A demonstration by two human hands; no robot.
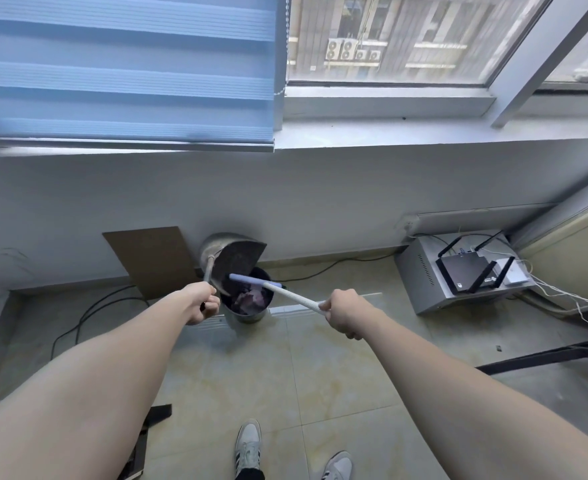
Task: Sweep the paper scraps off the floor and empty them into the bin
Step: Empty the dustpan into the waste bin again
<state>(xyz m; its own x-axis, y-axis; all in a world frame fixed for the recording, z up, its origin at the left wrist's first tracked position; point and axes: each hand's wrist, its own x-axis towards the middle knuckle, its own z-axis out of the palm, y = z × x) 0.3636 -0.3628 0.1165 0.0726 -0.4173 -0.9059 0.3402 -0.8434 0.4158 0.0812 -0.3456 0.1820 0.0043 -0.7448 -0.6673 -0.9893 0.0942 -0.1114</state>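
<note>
A small metal bin (247,315) with a dark liner stands on the floor by the wall, with crumpled scraps (251,299) inside. My left hand (200,303) is shut on the handle of a grey metal dustpan (238,263), which is raised and tipped over the bin's mouth. My right hand (342,313) is shut on a white ribbed broom handle (292,294). The handle runs leftward over the bin and ends in a pale purple tip (251,278) just under the pan. The broom's head is out of view.
A brown board (150,259) leans on the wall left of the bin. Black cables (88,313) trail over the floor at left. A grey metal box (420,278) carrying a router stands at right, with white wires beside it. My shoes (249,445) are at the bottom.
</note>
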